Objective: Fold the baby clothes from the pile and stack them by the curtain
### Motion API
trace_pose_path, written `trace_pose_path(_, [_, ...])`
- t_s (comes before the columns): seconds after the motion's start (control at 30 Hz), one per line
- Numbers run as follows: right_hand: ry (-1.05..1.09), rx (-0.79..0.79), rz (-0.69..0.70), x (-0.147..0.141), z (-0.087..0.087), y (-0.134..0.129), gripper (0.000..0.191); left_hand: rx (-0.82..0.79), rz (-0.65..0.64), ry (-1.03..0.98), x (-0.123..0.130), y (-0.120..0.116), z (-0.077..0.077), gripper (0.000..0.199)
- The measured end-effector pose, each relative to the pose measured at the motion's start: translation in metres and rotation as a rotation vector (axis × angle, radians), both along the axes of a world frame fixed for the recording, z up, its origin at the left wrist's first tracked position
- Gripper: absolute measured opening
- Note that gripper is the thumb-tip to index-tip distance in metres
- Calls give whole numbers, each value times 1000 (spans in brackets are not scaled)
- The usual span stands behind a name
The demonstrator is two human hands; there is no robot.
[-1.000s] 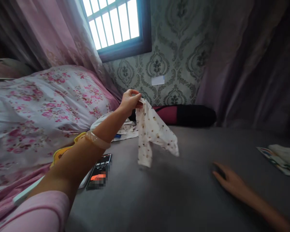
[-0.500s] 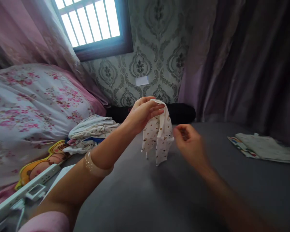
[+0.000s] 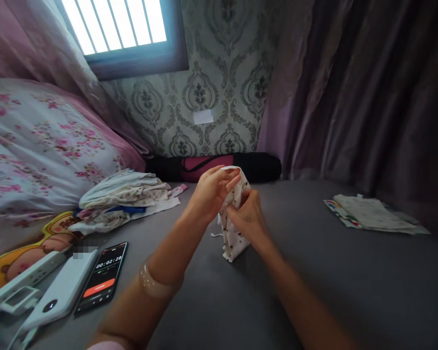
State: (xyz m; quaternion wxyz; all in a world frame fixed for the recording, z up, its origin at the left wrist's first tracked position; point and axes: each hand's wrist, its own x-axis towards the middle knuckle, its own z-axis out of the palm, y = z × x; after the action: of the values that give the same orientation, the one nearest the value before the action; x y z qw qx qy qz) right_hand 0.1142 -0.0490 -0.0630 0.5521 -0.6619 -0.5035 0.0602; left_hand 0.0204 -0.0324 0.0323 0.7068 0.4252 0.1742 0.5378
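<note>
A small white garment (image 3: 236, 245) with a scattered dark print hangs from my hands above the grey sheet. My left hand (image 3: 210, 192) holds its upper end, fingers bent at the fold of cloth. Lower down on the right side, my right hand (image 3: 248, 216) is closed on the fabric, its fingertips partly hidden by the cloth. A thin white tie sticks out to the left of the garment's lower part. The garment's bottom corner hangs at or just above the sheet; I cannot tell which.
Left of my hands lies a rumpled clothes pile (image 3: 127, 194). Nearer are a phone (image 3: 104, 277) showing a timer, a white power bank (image 3: 60, 294) and a power strip (image 3: 40, 274). Folded clothes (image 3: 372, 214) lie at right. A black and pink roll (image 3: 208, 166) rests by the wall.
My right hand has moved left and now grips the garment it was beside. The garment is lower and more gathered. The view has shifted, bringing the phone into sight.
</note>
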Motion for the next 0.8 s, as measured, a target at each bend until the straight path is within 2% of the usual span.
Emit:
trace_pose_path(0.07, [7,-21,4,-2,-2,-2,40,-46,12,-28,2,-2,-2,18])
trace_pose_path(0.17, [-1,-60,10,0,-5,-3,33,-87,17,-48,6,-2,-4,14])
trace_pose_path(0.3, [-44,-81,68,24,-4,0,34,-155,77,-77,8,9,-10,14])
trace_pose_path(0.43, [-63,-133,142,61,7,-3,33,-249,176,-62,10,29,-28,16])
trace_pose_path(0.53, [-23,-180,239,81,17,-11,26,-337,196,14,14,38,-45,16])
trace_pose_path(0.63, [-8,-206,331,90,25,-20,25,-383,178,104,18,41,-59,15])
trace_pose_path(0.8, [2,-208,375,91,35,-32,38,-365,152,158,27,43,-79,10])
